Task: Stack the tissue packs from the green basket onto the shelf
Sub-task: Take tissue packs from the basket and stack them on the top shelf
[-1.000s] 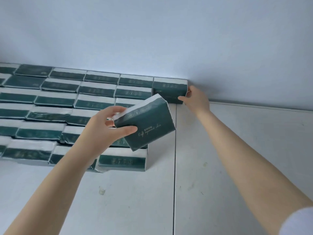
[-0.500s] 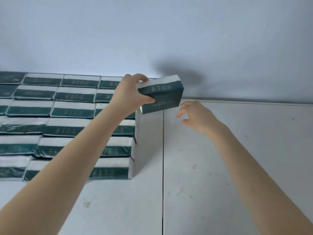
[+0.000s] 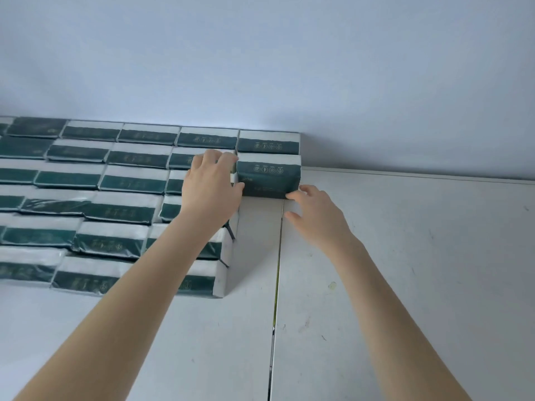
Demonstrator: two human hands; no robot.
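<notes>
Dark-green and white plastic-wrapped tissue pack point(image 3: 269, 176) sits near the white shelf's point(image 3: 405, 256) back edge, at the right end of the stacked packs point(image 3: 115, 180). I see my left hand point(image 3: 210, 183) gripping its left end with curled fingers; my right hand point(image 3: 315, 215), fingers relaxed, touches its lower right corner.

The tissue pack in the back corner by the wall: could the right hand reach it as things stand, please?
Probably yes. The right hand touches the front pack, and the corner pack behind it shows its top and right end uncovered, with bare shelf beside it.
</notes>
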